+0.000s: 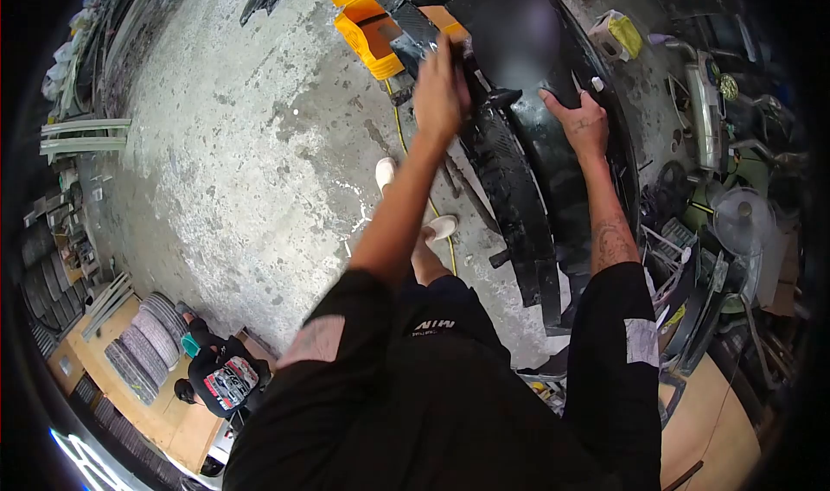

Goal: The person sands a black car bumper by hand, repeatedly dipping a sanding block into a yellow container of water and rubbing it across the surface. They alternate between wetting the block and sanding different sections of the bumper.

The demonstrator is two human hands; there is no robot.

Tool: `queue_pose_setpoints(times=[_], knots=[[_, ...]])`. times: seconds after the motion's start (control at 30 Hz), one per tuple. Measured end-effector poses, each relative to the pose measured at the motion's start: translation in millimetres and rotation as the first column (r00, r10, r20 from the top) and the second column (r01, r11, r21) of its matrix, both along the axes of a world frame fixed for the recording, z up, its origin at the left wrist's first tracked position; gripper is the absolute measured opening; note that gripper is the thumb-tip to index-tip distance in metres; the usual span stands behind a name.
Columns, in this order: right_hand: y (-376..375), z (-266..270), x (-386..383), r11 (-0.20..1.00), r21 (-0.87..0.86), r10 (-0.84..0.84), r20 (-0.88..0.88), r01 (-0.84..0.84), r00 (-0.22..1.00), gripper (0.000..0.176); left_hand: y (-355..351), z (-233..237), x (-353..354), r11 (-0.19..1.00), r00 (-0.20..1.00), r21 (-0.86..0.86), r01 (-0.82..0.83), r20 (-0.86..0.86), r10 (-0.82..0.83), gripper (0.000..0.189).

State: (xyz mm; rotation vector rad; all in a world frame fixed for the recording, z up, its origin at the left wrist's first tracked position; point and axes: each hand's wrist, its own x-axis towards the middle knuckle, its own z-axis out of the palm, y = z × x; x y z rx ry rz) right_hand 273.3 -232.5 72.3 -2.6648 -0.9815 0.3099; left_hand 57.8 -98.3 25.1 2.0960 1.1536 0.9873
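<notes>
While the black bumper panel [519, 171] lay at one o'clock, propped on a yellow crate [363, 37], the right hand [581, 121] pressed it, fingers open. The left hand [441, 93] was blurred and its grip could not be told. Likely risk: uneven pressure sliding the panel off the crate.

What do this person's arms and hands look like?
The left hand and right hand are bare, with no gloves. Both arms come out of short black sleeves. The right sleeve bears a pale grey patch, and the left sleeve a faded print. A dark tattoo marks the right forearm.
</notes>
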Motion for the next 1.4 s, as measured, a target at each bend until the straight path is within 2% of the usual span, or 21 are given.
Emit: queue_pose_setpoints(times=[0.1,0.17,0.2,0.27,0.37,0.43,0.5,0.53,0.63,0.67,0.77,0.8,0.9,0.97,1.03,1.13,1.2,1.27,1.3,1.37,1.4], knots=[[-7.4,1.8,-9.7,1.000,-0.018,0.013,0.044,-0.012,0.999,0.091,66.1,3.2,1.1,0.995,0.999,0.090,0.029,0.033,-0.032,0.061],[-6.1,3.7,-7.9,1.000,-0.023,-0.005,-0.022,0.004,1.000,0.088,76.4,1.7,-12.0,0.980,0.981,0.183,-0.071,0.192,0.036,0.066],[-3.8,3.6,-4.5,0.999,-0.029,-0.019,-0.051,0.018,0.999,0.087,68.4,-0.7,-21.2,0.992,0.948,0.121,-0.047,0.319,0.006,0.072],[-4.1,-1.8,-2.4,1.000,-0.007,-0.027,-0.029,0.027,0.999,0.090,27.4,-6.0,-44.2,0.989,0.956,0.106,0.099,0.264,-0.124,0.073],[-5.8,-5.0,-2.9,0.999,0.016,-0.028,-0.035,0.028,0.999,0.092,-37.8,-8.5,-62.6,0.922,0.922,-0.025,0.386,-0.006,-0.386,0.072],[-3.7,-6.5,0.4,0.999,0.008,-0.037,-0.064,0.038,0.997,0.091,-27.3,7.4,-27.8,0.923,0.922,0.017,0.384,-0.068,-0.382,0.074],[-5.3,-9.8,0.5,1.000,0.010,-0.009,0.039,0.009,0.999,0.089,0.6,26.6,17.5,0.903,0.905,0.058,0.425,-0.042,-0.423,0.075],[-0.2,3.9,-7.7,0.996,-0.086,-0.012,0.081,0.018,0.997,0.078,5.1,24.6,27.5,0.889,0.896,0.116,0.443,-0.018,-0.444,0.076],[-6.9,-6.4,-4.4,1.000,-0.005,0.011,-0.001,-0.011,1.000,0.078,-19.2,1.8,-24.2,0.885,0.885,0.031,0.464,-0.053,-0.462,0.082],[-6.1,-6.9,-2.3,0.998,0.050,0.033,-0.034,-0.031,0.999,0.078,-23.3,-24.2,-43.1,0.880,0.890,0.152,0.451,0.006,-0.457,0.088],[-5.4,-4.2,-5.8,1.000,-0.002,-0.020,0.009,0.020,1.000,0.075,-14.5,-1.5,-20.3,0.862,0.864,0.054,0.504,-0.050,-0.501,0.086],[-1.6,-1.0,-4.3,1.000,0.000,-0.021,0.014,0.021,1.000,0.075,-1.3,19.3,9.1,0.853,0.857,0.089,0.514,-0.021,-0.514,0.081],[-0.1,1.2,-5.8,0.994,-0.106,-0.030,0.040,0.034,0.999,0.074,3.5,25.6,14.4,0.860,0.863,0.084,0.504,-0.009,-0.505,0.079],[-5.1,-12.1,0.3,0.999,0.036,0.013,0.011,-0.013,1.000,0.076,-12.8,-4.0,-26.9,0.876,0.881,0.097,0.473,-0.033,-0.472,0.079],[-5.9,-21.7,0.8,0.998,0.061,0.017,0.045,-0.020,0.999,0.076,-17.0,-12.5,-55.4,0.848,0.850,0.067,0.526,-0.029,-0.526,0.076],[-7.2,-9.5,2.9,0.999,0.040,-0.009,0.058,0.007,0.998,0.077,-1.3,24.5,9.8,0.864,0.865,0.043,0.502,-0.002,-0.502,0.069],[-3.2,-6.1,-0.6,1.000,0.019,-0.011,0.033,0.010,0.999,0.078,14.8,24.0,23.5,0.875,0.876,0.051,0.481,0.013,-0.482,0.067],[-2.0,-8.3,7.0,1.000,0.011,0.022,-0.025,-0.021,0.999,0.081,24.6,15.6,18.8,0.958,0.921,0.079,0.274,0.265,-0.285,0.063],[-0.9,-6.4,6.9,0.999,0.018,0.035,-0.022,-0.034,0.999,0.081,24.5,12.2,2.7,0.981,0.946,0.093,0.172,0.262,-0.190,0.063],[-6.9,-6.1,-1.7,1.000,0.022,0.003,-0.012,-0.002,1.000,0.085,-3.2,-1.5,-43.7,0.989,0.973,0.013,0.149,0.177,-0.148,0.065],[-8.6,-9.3,-1.9,0.999,0.030,0.010,-0.012,-0.010,1.000,0.085,-23.4,-11.2,-67.8,0.973,0.963,0.023,0.228,0.141,-0.229,0.067]])
